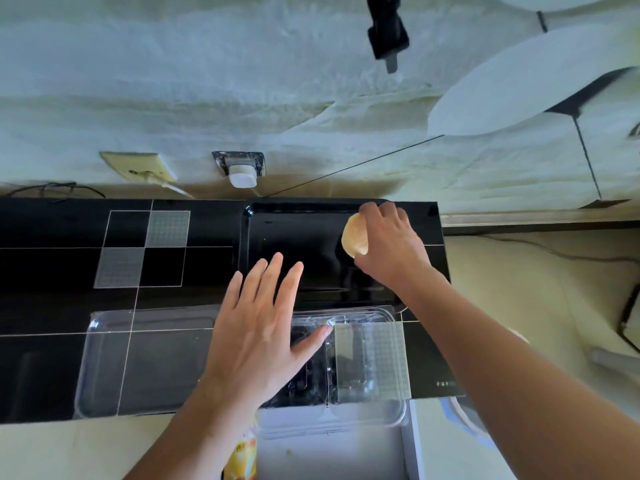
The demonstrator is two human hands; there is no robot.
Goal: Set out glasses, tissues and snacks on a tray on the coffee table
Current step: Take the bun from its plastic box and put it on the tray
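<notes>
A: Nearest, the left hand (258, 336) lies flat, fingers spread, on the clear clamshell box (363, 362) overhanging the coffee table's (52, 265) near edge.

B: Lean on it and it could tip off.

A: Farther, the right hand (389, 244) pinches a pale bun (354, 237) at the black tray's (294, 244) far right corner.

B: Let go too near the rim and it may roll out.

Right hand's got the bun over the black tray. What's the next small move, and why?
Probably lower the right hand and release the bun onto the black tray. The bun is gripped over the tray's far right corner, and the visible tray floor there looks bare.
</notes>
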